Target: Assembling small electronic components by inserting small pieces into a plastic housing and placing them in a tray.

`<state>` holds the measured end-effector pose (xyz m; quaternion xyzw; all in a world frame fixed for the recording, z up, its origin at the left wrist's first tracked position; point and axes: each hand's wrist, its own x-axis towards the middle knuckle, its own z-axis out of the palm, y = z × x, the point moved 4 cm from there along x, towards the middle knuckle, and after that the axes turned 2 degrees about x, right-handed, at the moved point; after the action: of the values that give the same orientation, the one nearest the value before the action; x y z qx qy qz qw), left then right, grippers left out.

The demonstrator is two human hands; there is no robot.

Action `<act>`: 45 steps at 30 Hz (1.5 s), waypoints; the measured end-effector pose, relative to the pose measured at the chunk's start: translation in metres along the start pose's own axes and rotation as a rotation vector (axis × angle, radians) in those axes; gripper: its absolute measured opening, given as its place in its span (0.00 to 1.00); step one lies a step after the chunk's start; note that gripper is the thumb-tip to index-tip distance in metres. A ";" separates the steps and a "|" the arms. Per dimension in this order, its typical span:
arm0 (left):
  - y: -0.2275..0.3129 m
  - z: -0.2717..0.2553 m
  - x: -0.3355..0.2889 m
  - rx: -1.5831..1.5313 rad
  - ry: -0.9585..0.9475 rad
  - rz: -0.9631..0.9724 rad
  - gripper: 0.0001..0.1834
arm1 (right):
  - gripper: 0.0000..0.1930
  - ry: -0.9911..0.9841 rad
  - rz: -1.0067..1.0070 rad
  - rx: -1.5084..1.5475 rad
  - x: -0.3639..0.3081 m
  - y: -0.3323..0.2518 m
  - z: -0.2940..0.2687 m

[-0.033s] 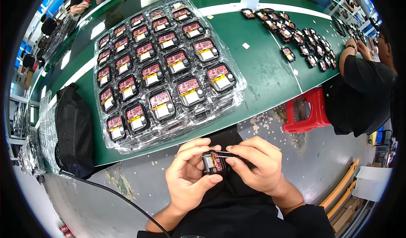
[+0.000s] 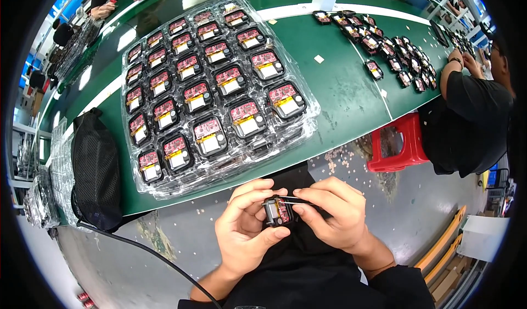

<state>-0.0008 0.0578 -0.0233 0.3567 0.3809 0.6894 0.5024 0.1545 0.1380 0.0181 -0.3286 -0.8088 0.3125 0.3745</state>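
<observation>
My left hand (image 2: pixel 244 224) is curled around a small black-cased electronic unit (image 2: pixel 279 211), its open side showing a red circuit board and a yellow strip. It is held above my lap, just off the table's near edge. Between the thumb and fingers of my right hand (image 2: pixel 335 213) is a pair of dark tweezers (image 2: pixel 307 201), whose bright tips reach over the unit's circuit board. Whether the tips pinch anything is too small to tell. Beyond my hands, a clear plastic tray (image 2: pixel 219 163) holds rows of similar units with red boards and white blocks.
A black mesh bag (image 2: pixel 97 172) stands left of the tray on the green table (image 2: pixel 340 111). Loose units (image 2: pixel 392 56) lie piled at the far right, near a seated co-worker (image 2: pixel 469 111). A red stool (image 2: pixel 398 144) is beside the table; a black cable (image 2: pixel 148 254) runs past my left forearm.
The unit in my left hand has shifted very slightly; both my hands keep their places. Another person's hand at the top left has moved a little to the right.
</observation>
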 end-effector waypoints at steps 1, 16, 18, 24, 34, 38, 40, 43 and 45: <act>0.000 0.000 0.000 0.000 -0.001 -0.002 0.32 | 0.12 0.000 0.002 0.000 0.000 0.001 0.000; -0.002 -0.003 -0.002 -0.025 0.027 -0.003 0.33 | 0.11 0.030 0.161 0.163 -0.009 0.011 0.002; -0.003 -0.003 -0.001 -0.031 0.038 -0.015 0.33 | 0.14 0.098 -0.037 -0.101 -0.009 0.007 0.001; -0.004 0.000 -0.002 -0.043 0.024 -0.041 0.33 | 0.17 0.114 -0.334 -0.322 -0.013 0.002 0.006; -0.004 -0.002 -0.003 -0.036 0.010 -0.056 0.32 | 0.17 0.088 -0.245 -0.127 -0.011 0.011 0.008; -0.005 -0.004 -0.003 -0.040 0.013 -0.058 0.32 | 0.16 0.036 -0.182 -0.053 -0.007 0.011 0.005; -0.005 -0.004 -0.003 -0.039 0.012 -0.060 0.32 | 0.14 -0.011 -0.143 0.030 -0.005 0.013 0.006; -0.005 -0.005 -0.004 -0.046 0.015 -0.071 0.31 | 0.13 -0.018 -0.120 0.055 -0.005 0.016 0.007; -0.004 -0.004 -0.004 -0.044 0.016 -0.088 0.31 | 0.13 -0.021 -0.121 0.059 -0.005 0.017 0.007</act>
<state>-0.0018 0.0543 -0.0292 0.3230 0.3851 0.6778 0.5367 0.1562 0.1423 -0.0005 -0.2644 -0.8216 0.3166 0.3936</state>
